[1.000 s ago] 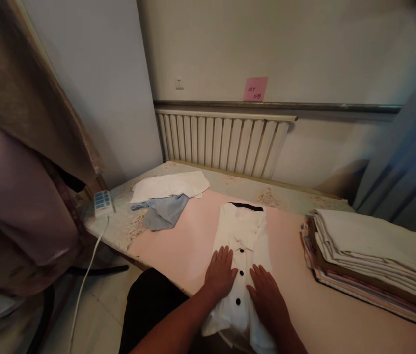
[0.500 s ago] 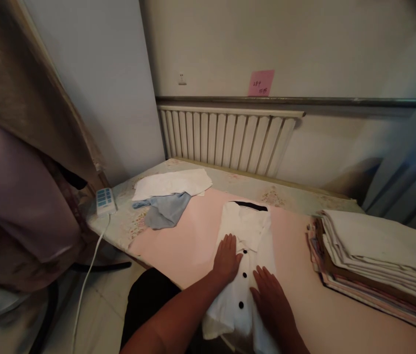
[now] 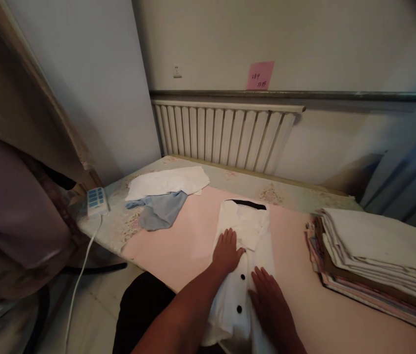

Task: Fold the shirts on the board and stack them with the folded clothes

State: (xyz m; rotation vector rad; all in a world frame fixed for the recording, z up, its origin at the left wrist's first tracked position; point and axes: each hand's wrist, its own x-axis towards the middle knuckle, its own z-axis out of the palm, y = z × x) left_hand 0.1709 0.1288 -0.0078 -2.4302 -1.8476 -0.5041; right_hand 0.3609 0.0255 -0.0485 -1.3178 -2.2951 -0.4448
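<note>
White garment lies flat on the pink sheet that covers part of the counter, under both hands.
From a distance I have the left hand laid on the garment's left side, thumb reaching the uppermost of its black buttons and partly hiding it; the right hand lies lower in my view, across the button row. On both hands the grip is apart, fingers stretched flat against the cloth. A dark strip edges the garment's far end. To the right I see a stack of folded cloths, near the garment yet clear of it. To the left, a grey-blue cloth lies against a folded white cloth, and a white power strip sits at the counter's left end.
</note>
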